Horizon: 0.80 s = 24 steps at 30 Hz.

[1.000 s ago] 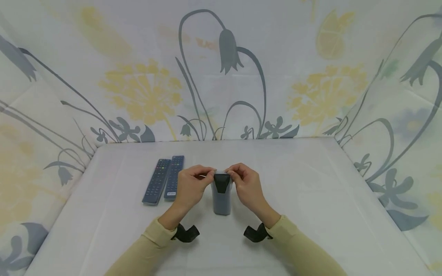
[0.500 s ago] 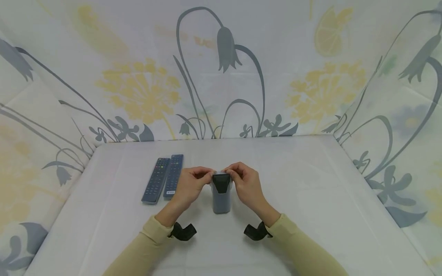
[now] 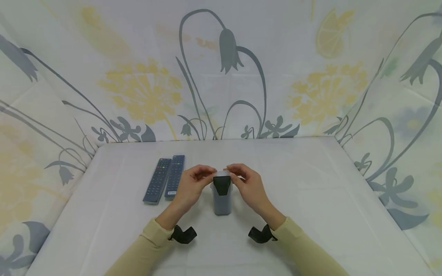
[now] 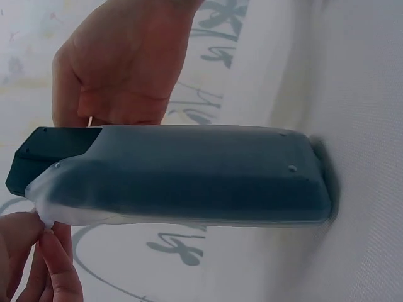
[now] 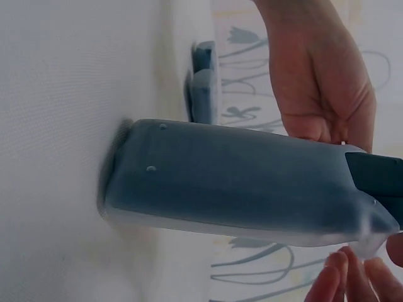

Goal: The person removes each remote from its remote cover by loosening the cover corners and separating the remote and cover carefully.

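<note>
1. Head view. A remote in a translucent sleeve (image 3: 221, 193) stands upright on the white table (image 3: 310, 199), near its middle. The left hand (image 3: 192, 186) and right hand (image 3: 248, 186) flank its top, wrists low, fingers curled inward; each pinches the sleeve's upper rim. Two more remotes (image 3: 165, 178) lie flat side by side to the left, apart from the hands.

2. Left wrist view. Fingertips (image 4: 38, 251) of the left hand pinch the sleeve's (image 4: 189, 176) open corner; the dark remote end (image 4: 50, 154) protrudes. The right hand shows beyond.

3. Right wrist view. Fingertips (image 5: 352, 277) of the right hand meet the sleeve's (image 5: 239, 182) stretched corner; the base rests on the table.
</note>
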Motion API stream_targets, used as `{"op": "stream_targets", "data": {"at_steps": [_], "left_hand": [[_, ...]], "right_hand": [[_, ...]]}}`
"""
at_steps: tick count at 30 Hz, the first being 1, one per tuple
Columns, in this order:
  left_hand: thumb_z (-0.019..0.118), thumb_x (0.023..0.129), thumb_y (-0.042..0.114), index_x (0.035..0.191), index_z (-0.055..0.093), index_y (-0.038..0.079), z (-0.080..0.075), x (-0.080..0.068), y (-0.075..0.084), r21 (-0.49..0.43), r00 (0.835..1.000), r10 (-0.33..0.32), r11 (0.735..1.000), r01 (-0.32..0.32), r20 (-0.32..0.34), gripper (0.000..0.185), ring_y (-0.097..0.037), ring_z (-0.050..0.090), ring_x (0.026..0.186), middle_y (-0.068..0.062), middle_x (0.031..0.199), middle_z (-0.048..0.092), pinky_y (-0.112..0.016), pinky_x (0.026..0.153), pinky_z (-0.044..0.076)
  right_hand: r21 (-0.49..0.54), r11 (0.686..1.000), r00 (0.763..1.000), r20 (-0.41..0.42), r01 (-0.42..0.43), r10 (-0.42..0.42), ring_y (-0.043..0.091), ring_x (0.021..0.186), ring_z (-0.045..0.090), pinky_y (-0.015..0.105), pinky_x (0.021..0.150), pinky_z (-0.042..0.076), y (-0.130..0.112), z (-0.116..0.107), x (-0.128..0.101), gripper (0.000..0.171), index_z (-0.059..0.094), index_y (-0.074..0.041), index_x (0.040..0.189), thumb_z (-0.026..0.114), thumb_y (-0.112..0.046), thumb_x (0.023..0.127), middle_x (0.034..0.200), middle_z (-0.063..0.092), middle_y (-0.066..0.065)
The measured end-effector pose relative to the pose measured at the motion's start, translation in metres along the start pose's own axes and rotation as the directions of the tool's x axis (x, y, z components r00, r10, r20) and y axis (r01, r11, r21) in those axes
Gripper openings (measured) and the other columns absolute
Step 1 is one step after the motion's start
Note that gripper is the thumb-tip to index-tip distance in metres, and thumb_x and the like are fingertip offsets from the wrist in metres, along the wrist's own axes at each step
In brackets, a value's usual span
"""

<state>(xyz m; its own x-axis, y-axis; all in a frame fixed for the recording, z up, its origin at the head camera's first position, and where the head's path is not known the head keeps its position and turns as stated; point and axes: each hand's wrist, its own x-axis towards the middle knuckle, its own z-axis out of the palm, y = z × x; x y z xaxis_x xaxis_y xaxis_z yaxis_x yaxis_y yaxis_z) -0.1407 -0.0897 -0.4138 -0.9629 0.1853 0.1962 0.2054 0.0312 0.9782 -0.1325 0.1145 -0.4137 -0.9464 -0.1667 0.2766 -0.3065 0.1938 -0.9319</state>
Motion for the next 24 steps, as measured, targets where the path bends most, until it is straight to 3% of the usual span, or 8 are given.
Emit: {"op": "stream_targets", "data": {"at_steps": [4,8,13,17,20,24], "left_hand": [[0.069,0.094,0.005,0.110,0.071,0.002,0.001,0.001,0.002,0.002,1.000,0.000,1.000,0.000,-0.020,0.016,-0.021,0.065,0.099,-0.012,0.108,0.069,-0.029,0.085,0.054],[0.067,0.095,0.005,0.113,0.069,0.002,0.002,-0.002,0.006,-0.005,1.000,-0.009,1.000,0.009,-0.015,0.018,-0.021,0.065,0.101,-0.012,0.112,0.068,-0.029,0.087,0.054],[0.065,0.098,0.011,0.120,0.066,0.007,-0.003,-0.007,0.002,0.054,0.999,-0.044,0.998,0.043,0.013,0.023,-0.021,0.067,0.101,-0.008,0.116,0.068,-0.030,0.087,0.054],[0.066,0.097,0.013,0.123,0.066,0.010,-0.007,-0.014,0.004,0.151,0.997,-0.066,0.987,0.059,0.038,0.026,-0.026,0.068,0.097,-0.007,0.108,0.070,-0.029,0.081,0.055],[0.069,0.095,0.012,0.124,0.065,0.010,-0.007,-0.018,0.006,0.200,0.999,-0.039,0.979,0.031,0.038,0.030,-0.025,0.068,0.095,-0.007,0.102,0.072,-0.028,0.077,0.055],[0.072,0.092,0.011,0.122,0.064,0.009,-0.006,-0.020,0.005,0.236,0.999,0.040,0.971,-0.042,0.015,0.031,-0.020,0.069,0.093,-0.005,0.099,0.073,-0.026,0.072,0.054]], "right_hand": [[0.004,0.996,0.994,0.055,-0.092,0.092,0.024,0.103,0.066,0.034,0.084,0.056,0.000,-0.004,-0.002,0.026,0.064,-0.002,0.125,0.061,-0.008,0.099,0.114,0.069,0.011],[0.028,0.992,0.989,0.085,-0.120,0.117,0.025,0.093,0.067,0.033,0.077,0.057,0.000,-0.007,-0.002,0.024,0.065,0.002,0.121,0.061,-0.006,0.099,0.107,0.070,0.014],[0.023,0.995,0.994,0.048,-0.095,0.094,0.023,0.088,0.068,0.042,0.076,0.058,0.001,-0.006,-0.003,0.020,0.067,0.001,0.115,0.065,-0.005,0.096,0.102,0.071,0.013],[-0.011,0.998,0.998,-0.007,-0.056,0.056,0.022,0.084,0.068,0.039,0.073,0.058,0.000,-0.003,-0.005,0.017,0.069,-0.001,0.111,0.067,-0.004,0.095,0.098,0.071,0.010],[-0.037,0.999,0.999,-0.037,-0.008,0.007,0.022,0.083,0.068,0.030,0.070,0.058,0.000,-0.002,-0.007,0.017,0.069,-0.002,0.110,0.068,-0.002,0.093,0.096,0.071,0.009],[-0.014,1.000,0.998,-0.055,0.019,-0.020,0.022,0.082,0.069,0.030,0.069,0.058,0.001,-0.002,-0.008,0.023,0.066,-0.001,0.116,0.069,-0.001,0.093,0.096,0.071,0.011]]}}
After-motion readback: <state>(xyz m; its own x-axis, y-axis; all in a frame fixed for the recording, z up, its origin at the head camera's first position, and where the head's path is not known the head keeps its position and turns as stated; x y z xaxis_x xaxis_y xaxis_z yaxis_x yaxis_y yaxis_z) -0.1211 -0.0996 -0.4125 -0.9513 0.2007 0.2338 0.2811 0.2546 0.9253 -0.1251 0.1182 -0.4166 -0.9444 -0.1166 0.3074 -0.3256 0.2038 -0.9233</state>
